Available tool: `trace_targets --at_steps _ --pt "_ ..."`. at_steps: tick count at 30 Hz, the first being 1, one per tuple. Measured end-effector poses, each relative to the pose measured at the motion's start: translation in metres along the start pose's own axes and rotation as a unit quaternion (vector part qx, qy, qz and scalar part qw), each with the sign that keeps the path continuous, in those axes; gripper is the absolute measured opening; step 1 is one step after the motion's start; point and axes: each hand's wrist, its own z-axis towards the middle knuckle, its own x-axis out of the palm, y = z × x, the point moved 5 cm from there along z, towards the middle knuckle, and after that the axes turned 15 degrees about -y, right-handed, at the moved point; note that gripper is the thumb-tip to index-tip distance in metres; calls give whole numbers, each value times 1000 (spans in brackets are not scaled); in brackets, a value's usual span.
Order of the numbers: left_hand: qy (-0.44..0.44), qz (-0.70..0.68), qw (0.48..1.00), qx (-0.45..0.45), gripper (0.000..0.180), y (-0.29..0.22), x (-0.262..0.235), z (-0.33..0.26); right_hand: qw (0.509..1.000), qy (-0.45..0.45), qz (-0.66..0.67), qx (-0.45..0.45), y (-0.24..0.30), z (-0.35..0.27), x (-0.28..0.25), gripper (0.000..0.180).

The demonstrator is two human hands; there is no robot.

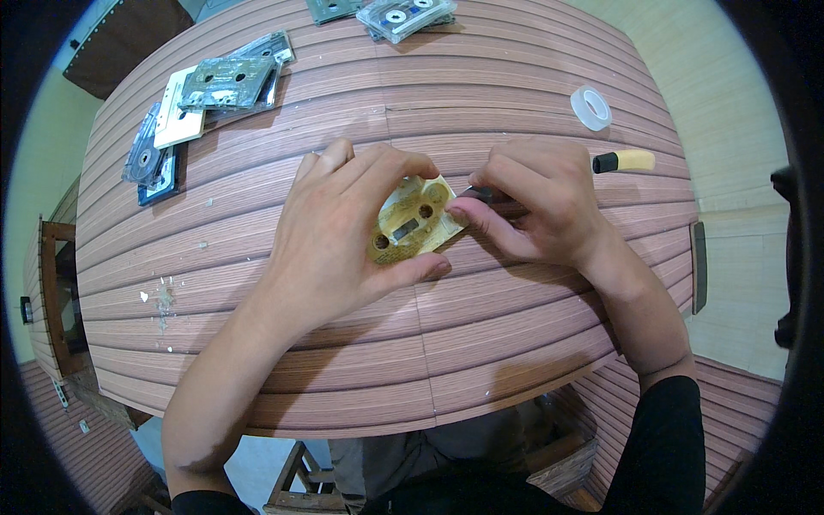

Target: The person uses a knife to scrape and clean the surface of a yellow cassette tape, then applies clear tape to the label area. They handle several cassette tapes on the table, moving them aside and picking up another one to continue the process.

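1. The left hand [339,236] lies nearest; its fingers [403,163] curl half-closed around a yellowed cassette [412,221], thumb below, fingertips on the top edge.
2. The right hand [536,210] pinches a dark-tipped tool [622,161] with a pale handle, fingers closed, touching the cassette's right edge.
3. The cassette is grimy, with two hub holes, and rests on the wooden worktop [481,326] between both hands.
4. Other cassettes [227,81] and a tape roll [590,107] lie well apart.

Tool [622,160] shaft hidden by right hand [536,206]
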Motion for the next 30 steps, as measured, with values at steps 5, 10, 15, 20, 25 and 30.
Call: trace_targets --at_steps 5,10,15,20,25,30 --pt "-25 24 999 34 63 -2 1 1 1000 5 5 -29 5 6 -4 30" --pt "-29 28 999 31 57 -2 3 -2 995 -2 96 -26 17 13 -22 29" --pt "-40 61 995 62 68 -10 3 -5 997 13 74 3 6 9 -18 24" --pt "-85 20 995 47 71 -8 -11 -3 995 1 99 25 3 4 -15 19" --pt "-98 -45 993 46 50 -12 -13 -4 994 -3 111 11 20 2 -6 23" --pt "-116 -38 992 -9 30 -14 -14 -6 997 -31 66 9 33 2 -3 26"
